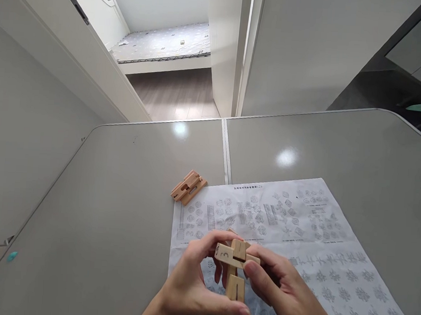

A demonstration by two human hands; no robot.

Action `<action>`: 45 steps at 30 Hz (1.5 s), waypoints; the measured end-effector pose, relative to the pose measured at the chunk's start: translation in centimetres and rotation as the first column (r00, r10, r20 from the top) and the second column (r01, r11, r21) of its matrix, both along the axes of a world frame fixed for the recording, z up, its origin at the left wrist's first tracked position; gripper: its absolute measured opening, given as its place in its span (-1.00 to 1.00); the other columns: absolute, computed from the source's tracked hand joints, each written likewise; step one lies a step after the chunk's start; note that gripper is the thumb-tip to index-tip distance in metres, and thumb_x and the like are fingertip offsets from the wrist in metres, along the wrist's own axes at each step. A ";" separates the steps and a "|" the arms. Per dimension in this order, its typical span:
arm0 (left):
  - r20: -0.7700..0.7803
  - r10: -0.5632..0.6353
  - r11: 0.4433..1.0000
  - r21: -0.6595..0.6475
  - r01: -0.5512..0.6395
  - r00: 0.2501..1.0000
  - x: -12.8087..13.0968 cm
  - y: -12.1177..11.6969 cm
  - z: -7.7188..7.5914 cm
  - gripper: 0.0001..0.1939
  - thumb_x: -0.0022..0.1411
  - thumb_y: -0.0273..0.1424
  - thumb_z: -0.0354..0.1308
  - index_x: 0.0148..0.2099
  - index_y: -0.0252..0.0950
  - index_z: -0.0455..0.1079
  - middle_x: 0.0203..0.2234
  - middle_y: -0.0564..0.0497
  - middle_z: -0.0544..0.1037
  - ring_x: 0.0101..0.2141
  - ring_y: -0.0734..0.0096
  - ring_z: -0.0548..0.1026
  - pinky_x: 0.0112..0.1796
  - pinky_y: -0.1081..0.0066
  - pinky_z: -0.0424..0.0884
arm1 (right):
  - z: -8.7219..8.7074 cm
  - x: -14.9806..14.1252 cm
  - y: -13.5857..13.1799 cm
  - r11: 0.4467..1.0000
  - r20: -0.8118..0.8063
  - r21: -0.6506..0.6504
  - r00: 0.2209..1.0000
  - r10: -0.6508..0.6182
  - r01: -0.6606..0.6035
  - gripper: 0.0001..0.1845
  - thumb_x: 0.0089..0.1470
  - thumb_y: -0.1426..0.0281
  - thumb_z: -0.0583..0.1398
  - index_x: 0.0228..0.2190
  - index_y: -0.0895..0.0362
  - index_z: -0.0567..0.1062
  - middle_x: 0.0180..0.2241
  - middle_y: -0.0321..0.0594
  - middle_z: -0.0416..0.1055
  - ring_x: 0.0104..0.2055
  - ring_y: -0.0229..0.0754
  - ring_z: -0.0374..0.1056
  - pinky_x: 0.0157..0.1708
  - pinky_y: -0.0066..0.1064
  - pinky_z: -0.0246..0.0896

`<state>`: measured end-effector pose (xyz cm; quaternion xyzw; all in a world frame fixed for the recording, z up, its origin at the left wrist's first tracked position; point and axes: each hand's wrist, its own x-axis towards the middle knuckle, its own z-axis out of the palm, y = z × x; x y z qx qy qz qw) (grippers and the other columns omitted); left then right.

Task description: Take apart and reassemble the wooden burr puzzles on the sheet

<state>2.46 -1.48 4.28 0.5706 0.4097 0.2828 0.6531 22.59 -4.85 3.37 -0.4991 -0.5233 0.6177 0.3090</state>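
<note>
Wooden interlocking-block assembly [225, 254], marked with numerals including 3, logged between left hand [195, 285] and right hand [278, 275] and in contact with both: grasped on the left with curled fingers above and thumb low by the bottom block, pinched on the right between thumb and fingers. Held over printed diagram sheet [291, 243], laid on grey table [122, 195]. Counted: one assembly, block total unclear from overlap; one sheet; one cluster of notched wooden pieces [190, 186], at least two, at the sheet's far left corner, apart from both hands.
</note>
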 end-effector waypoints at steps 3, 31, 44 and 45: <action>-0.019 0.010 1.000 0.015 -0.010 1.000 0.1 0.0 0.2 -0.32 -0.10 -0.10 0.62 0.02 -0.21 0.50 -0.30 0.03 0.58 -0.41 0.44 0.37 -0.35 0.45 0.33 | -0.1 0.0 -0.1 0.998 0.028 0.057 0.999 -0.026 0.024 -0.44 0.39 -0.09 0.07 -0.45 0.07 0.42 -0.48 -0.27 0.33 -0.42 -0.16 0.28 -0.40 -0.41 0.27; -0.555 0.393 0.800 0.600 0.026 0.733 0.6 -1.6 -4.0 -0.38 0.03 -0.37 0.54 0.06 -0.20 0.30 0.04 -0.15 0.43 0.08 -0.06 0.42 0.06 -0.05 0.47 | -4.2 2.1 -0.9 0.877 0.591 0.481 0.732 -0.338 0.016 -0.67 0.46 0.09 0.08 -0.09 0.01 0.53 -0.24 -0.18 0.58 -0.40 -0.13 0.54 -0.48 -0.41 0.40; -0.579 0.256 0.851 0.515 0.104 0.774 1.2 -1.4 -3.9 -0.17 0.10 -0.36 0.52 0.31 -0.11 0.17 0.19 -0.16 0.38 0.15 -0.03 0.49 0.09 0.03 0.55 | -4.7 1.4 -1.1 0.893 0.579 0.441 0.788 -0.208 -0.088 -0.75 0.47 0.21 0.07 0.00 0.01 0.49 -0.10 -0.14 0.53 -0.29 -0.13 0.58 -0.40 -0.39 0.48; -0.583 0.250 0.845 0.521 0.119 0.773 1.4 -1.3 -3.8 -0.15 0.09 -0.35 0.52 0.32 -0.11 0.16 0.19 -0.17 0.39 0.13 -0.03 0.51 0.08 0.02 0.56 | -4.8 1.3 -1.1 0.891 0.567 0.445 0.799 -0.200 -0.093 -0.75 0.48 0.24 0.07 0.00 0.01 0.49 -0.10 -0.13 0.52 -0.28 -0.13 0.58 -0.39 -0.39 0.48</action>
